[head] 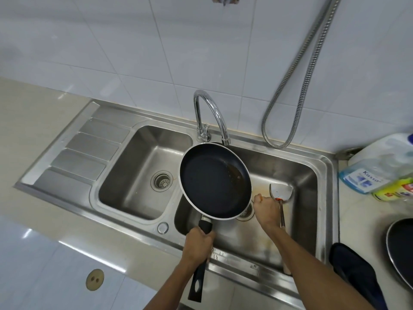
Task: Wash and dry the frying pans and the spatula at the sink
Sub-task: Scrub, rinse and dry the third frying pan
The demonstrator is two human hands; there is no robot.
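Your left hand (pixel 197 243) curls fully round the black handle. The frying pan (pixel 215 182) is held up, its far rim just under the faucet (pixel 211 113) spout, with brown residue inside. Judged rigid, fairly heavy and greasy, so keep to the handle.

Your right hand (pixel 267 206), right of the faucet, is curled beside the spatula (pixel 281 190) shaft. I cannot tell whether it has hold. Spatula judged light and stiff; take the shaft.
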